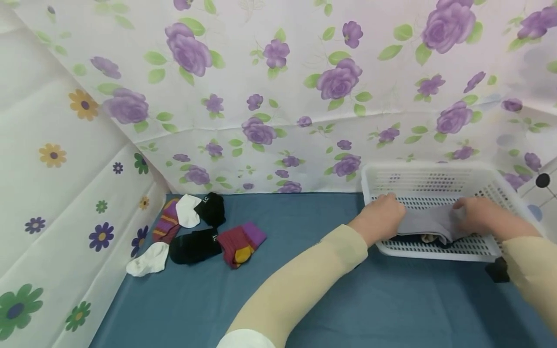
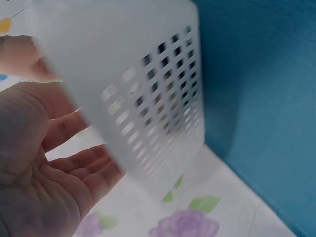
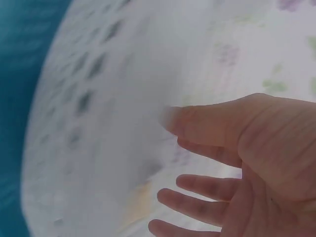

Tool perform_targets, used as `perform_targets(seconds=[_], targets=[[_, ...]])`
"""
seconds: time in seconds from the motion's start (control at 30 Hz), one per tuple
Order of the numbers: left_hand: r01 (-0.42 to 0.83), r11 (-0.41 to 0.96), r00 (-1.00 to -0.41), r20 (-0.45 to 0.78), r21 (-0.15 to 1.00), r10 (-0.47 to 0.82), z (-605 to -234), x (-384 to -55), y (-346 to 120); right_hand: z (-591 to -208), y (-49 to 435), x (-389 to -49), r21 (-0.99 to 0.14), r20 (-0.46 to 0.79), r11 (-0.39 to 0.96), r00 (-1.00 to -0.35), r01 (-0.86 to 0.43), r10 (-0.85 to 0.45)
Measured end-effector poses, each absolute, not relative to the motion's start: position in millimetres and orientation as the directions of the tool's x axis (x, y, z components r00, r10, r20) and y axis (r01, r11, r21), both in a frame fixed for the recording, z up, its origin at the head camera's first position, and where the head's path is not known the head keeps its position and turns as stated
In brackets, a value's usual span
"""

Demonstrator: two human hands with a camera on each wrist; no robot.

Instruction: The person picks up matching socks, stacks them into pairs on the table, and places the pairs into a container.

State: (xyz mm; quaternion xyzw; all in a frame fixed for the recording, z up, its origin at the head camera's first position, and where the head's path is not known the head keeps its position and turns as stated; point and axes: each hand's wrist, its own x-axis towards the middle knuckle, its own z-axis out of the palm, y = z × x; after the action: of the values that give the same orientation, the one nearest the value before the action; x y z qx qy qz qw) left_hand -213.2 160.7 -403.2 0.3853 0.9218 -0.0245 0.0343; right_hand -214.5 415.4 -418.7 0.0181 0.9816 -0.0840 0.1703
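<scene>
In the head view a white plastic basket [image 1: 435, 255] stands at the right, with a folded grey cloth [image 1: 424, 220] lying inside over darker items. My left hand [image 1: 380, 217] reaches over the basket's left rim, at the cloth's left end. In the left wrist view its fingers [image 2: 81, 180] are extended, with the tips hidden behind the basket wall. My right hand [image 1: 478, 217] is at the cloth's right end. Seen from the right wrist, its fingers [image 3: 195, 205] are loosely spread, with no cloth between them; the basket is blurred there.
At the left lie several socks: maroon-and-purple ones [image 1: 230, 246], white ones [image 1: 149, 260] and black ones [image 1: 196, 245]. A small black item [image 1: 497, 270] sits by the basket's front right corner. Floral sheets [image 1: 261, 159] rise behind the blue surface [image 1: 304, 241] and along its left side.
</scene>
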Motion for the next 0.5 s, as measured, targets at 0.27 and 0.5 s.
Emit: perform_targets(seconds=[0.27,0.5], targets=[[0.713,0.698,-0.699,-0.010,0.067,0.715,-364.9,-207.5,116.0,-378.2,364.3,-204.4,-0.188,-0.129,0.975,-0.981,-0.119,-0.145],[0.697,0.709,-0.714,0.198,0.109,0.672,-340.3,-194.9,56.0,-348.5,307.3,-174.1,-0.150,0.096,0.964,-0.974,-0.219,-0.207]])
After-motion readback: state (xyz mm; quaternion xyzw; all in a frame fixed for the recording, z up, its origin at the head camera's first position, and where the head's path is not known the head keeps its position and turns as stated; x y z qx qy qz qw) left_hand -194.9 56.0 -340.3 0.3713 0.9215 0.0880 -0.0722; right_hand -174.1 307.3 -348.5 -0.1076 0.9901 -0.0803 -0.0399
